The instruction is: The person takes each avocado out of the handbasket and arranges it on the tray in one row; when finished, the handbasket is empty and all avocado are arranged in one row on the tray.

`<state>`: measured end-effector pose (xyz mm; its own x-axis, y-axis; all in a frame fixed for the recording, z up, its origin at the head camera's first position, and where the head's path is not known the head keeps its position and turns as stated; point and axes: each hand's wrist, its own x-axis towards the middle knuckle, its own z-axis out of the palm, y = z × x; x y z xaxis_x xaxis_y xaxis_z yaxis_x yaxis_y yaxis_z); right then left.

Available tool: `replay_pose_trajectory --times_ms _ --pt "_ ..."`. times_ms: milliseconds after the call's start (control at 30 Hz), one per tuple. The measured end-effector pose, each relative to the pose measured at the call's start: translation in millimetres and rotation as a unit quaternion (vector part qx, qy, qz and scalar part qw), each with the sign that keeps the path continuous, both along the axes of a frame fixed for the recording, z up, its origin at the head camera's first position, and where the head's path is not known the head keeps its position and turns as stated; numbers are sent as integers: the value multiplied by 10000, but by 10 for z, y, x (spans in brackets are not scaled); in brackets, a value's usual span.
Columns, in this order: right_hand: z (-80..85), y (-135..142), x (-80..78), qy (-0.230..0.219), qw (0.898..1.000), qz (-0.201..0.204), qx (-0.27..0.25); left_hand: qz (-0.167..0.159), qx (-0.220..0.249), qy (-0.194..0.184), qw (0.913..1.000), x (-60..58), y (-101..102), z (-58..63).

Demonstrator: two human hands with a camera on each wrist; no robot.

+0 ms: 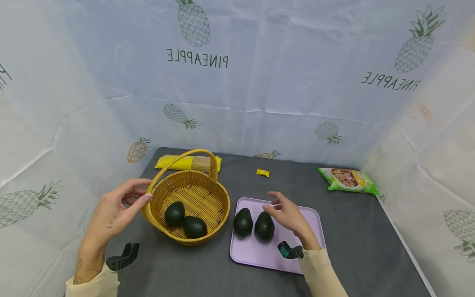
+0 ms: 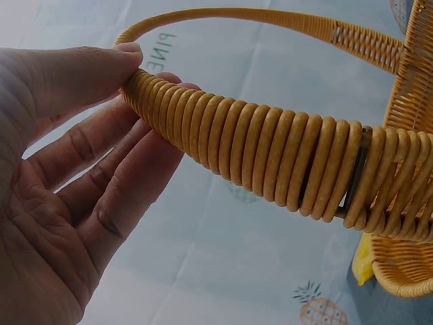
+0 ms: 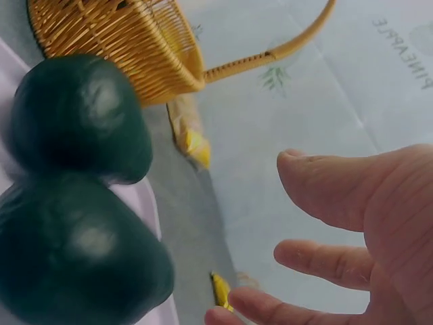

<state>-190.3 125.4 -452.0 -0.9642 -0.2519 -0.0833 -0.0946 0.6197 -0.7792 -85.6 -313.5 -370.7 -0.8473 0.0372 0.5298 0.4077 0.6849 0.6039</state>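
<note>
A yellow wicker basket (image 1: 222, 210) with a tall arched handle (image 2: 250, 145) stands on the left of the table. My left hand (image 1: 118, 208) pinches that handle on its left side between thumb and fingers. Inside the basket lie two dark green avocados, one (image 1: 174, 213) at the left and another (image 1: 194, 227) nearer the front. Two more avocados, a left one (image 1: 243, 222) and a right one (image 1: 264, 227), sit side by side on a lilac tray (image 1: 256, 263). Above the tray my right hand (image 1: 288, 212) hovers, fingers apart and holding nothing, just beside the right avocado.
Behind the basket lies a yellow packet (image 1: 178, 162) with a see-through window. A small yellow wrapped sweet (image 1: 263, 173) is at the back middle, and a green and white food bag (image 1: 349, 180) at the back right. Pineapple-print curtains (image 1: 282, 82) enclose the grey table (image 1: 178, 268).
</note>
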Motion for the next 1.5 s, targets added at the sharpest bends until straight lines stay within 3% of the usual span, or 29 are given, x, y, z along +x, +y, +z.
replay_pose_trajectory --times_ms 200,367,600,800,1067,1233,1500 --pt "152 -161 -13 215 9995 237 -78 -30 61 -29 10000 -3 20 20" --pt "300 -432 1 308 9956 824 -337 3 52 -64 10000 -3 12 2" --pt "401 -927 6 586 9753 2102 -344 18 74 -78 9999 5 13 -2" --pt "353 -1312 -12 703 9596 2723 67 33 88 -62 9999 9 22 20" --pt "191 -1692 2 798 9360 3263 1055 -3 131 -60 9999 27 29 4" --pt "120 -1814 15 930 9256 3391 1400 -7 179 -61 9998 27 30 -5" --pt "99 -1885 26 669 9275 3278 1670 -9 157 -65 9999 19 25 -15"
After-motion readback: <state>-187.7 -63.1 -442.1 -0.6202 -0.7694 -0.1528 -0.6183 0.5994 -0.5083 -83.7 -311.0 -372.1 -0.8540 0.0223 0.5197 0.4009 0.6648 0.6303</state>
